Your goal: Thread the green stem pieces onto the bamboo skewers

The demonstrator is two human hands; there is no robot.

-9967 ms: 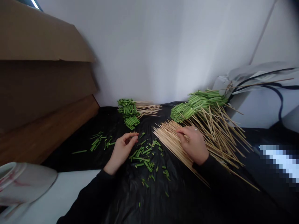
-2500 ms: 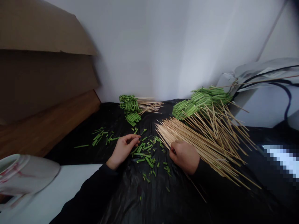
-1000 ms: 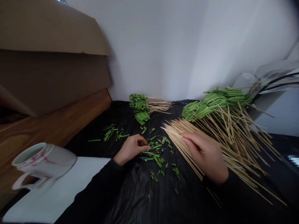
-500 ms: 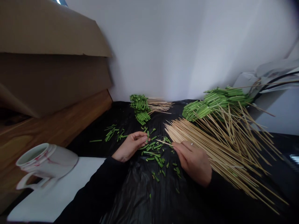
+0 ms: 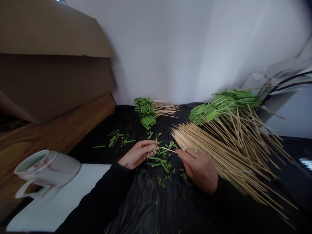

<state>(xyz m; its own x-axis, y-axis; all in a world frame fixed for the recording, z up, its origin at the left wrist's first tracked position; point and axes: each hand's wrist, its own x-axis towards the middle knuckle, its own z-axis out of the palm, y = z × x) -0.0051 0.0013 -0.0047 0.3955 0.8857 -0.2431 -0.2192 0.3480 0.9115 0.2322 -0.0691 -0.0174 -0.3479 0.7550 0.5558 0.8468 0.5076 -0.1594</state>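
Observation:
Between thumb and fingers, my left hand (image 5: 139, 154) pinches a short piece of green stem (image 5: 156, 144), held nearly upright. My right hand (image 5: 200, 167) grips a thin wooden skewer (image 5: 169, 149), its tip pointing left and close to the stem piece; whether they touch I cannot tell. Under and around both hands, loose cut green stem pieces (image 5: 164, 166) lie scattered on black plastic sheeting (image 5: 143, 201). Beside my right hand lies a large bundle of bare skewers (image 5: 234, 162), fanned diagonally.
Skewers threaded with green stems lie in a small pile (image 5: 147, 112) by the wall and a larger pile (image 5: 226, 105) at the right. A mug (image 5: 50, 169) stands on a white sheet (image 5: 56, 201) at left. Behind it is a cardboard box (image 5: 56, 65). More stem pieces (image 5: 114, 139) lie left.
My right hand has moved slightly left, bringing the skewer tip closer to the stem piece. My left hand has shifted a little right and down, still pinching the piece.

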